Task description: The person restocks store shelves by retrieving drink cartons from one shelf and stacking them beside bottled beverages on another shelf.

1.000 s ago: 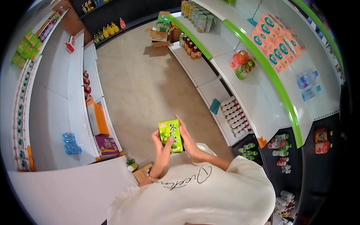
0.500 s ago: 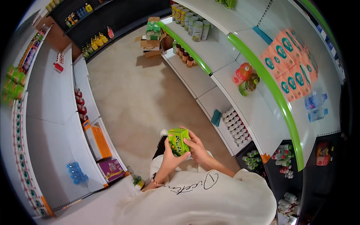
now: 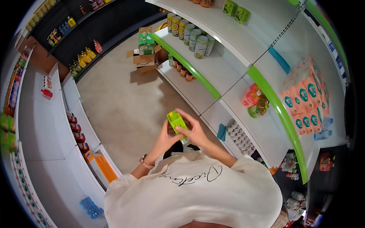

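Observation:
Both my hands hold a small green drink carton [image 3: 176, 119] with yellow marks, in front of my chest above the floor. My left hand [image 3: 165, 136] is closed along its left and lower side. From the right, my right hand [image 3: 195, 132] grips it, with the thumb across the near face and the fingers round the far edge. The carton is tilted, and its lower part is partly hidden by the fingers. Two similar green cartons [image 3: 242, 15] stand on the upper right shelf.
Right-hand shelves hold tall cans [image 3: 200, 47], orange tissue packs [image 3: 304, 95], bundled bottles [image 3: 251, 99] and white bottles [image 3: 240, 137]. Left shelves [image 3: 42, 129] carry red packs [image 3: 78, 137] and blue bottles [image 3: 91, 207]. Cardboard boxes [image 3: 144, 60] stand on the floor at the aisle's far end.
The carton has been raised and turned in my hands; its large lettered face no longer shows as before. My view has shifted, and the upper right shelf's green cartons show more fully.

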### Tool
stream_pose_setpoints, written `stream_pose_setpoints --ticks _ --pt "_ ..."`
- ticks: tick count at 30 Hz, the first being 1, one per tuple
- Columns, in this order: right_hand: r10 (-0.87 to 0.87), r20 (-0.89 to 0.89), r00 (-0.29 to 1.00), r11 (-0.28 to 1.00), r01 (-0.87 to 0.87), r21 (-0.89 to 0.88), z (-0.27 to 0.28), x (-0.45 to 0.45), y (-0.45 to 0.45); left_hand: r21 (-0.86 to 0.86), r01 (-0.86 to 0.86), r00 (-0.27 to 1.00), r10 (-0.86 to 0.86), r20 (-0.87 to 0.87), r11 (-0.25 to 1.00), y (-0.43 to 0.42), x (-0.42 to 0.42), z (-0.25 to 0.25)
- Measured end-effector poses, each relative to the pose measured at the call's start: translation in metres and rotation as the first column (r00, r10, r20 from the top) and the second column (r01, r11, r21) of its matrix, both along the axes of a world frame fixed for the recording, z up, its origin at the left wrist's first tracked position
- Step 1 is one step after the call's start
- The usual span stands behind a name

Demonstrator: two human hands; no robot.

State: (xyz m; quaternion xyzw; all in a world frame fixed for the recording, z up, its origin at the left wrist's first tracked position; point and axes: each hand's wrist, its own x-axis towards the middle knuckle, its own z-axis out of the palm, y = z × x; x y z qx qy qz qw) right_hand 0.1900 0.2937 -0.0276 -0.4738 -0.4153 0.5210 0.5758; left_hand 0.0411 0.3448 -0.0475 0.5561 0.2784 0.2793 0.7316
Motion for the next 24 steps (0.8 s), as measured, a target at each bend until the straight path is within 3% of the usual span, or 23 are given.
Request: stream_pose_setpoints --ticks 2,5,9,10,13,17,21,24 --pt "-0.031 0.022 0.999 0.999 0.031 0.01 0.013 0.01 0.034 0.097 0.023 0.997 -0.015 -0.08 0.995 0.038 0.009 0.013" --pt "-0.016 0.084 0.996 0.999 0.014 0.031 0.024 0.028 0.057 0.106 0.079 0.995 -0.071 -0.077 0.991 0.064 0.028 0.017" --pt "-0.032 0.042 0.999 0.999 0.032 -0.006 0.004 0.051 0.054 -0.024 0.127 0.99 -0.125 0.063 0.992 0.064 0.052 0.005" --pt "0.003 0.019 1.0 1.0 -0.002 -0.027 -0.002 0.056 0.054 -0.129 0.153 0.982 -0.136 0.131 0.98 0.065 0.055 0.001" --pt "0.043 0.054 0.998 0.997 -0.039 -0.073 -0.01 0.062 0.064 -0.158 0.185 0.98 -0.171 0.101 0.97 0.071 0.054 -0.023" --pt "0.09 0.109 0.99 0.993 -0.081 -0.081 0.001 0.073 0.107 -0.216 0.16 0.986 -0.146 0.081 0.963 0.111 0.063 -0.017" --pt "0.047 0.096 0.994 0.999 -0.047 -0.003 0.021 0.102 0.17 -0.036 0.13 0.991 -0.129 0.019 0.991 0.181 0.094 0.011" --pt "-0.017 0.213 0.977 0.984 -0.021 0.176 0.057 0.133 0.209 0.284 0.1 0.995 -0.096 -0.027 0.954 0.233 0.125 0.038"
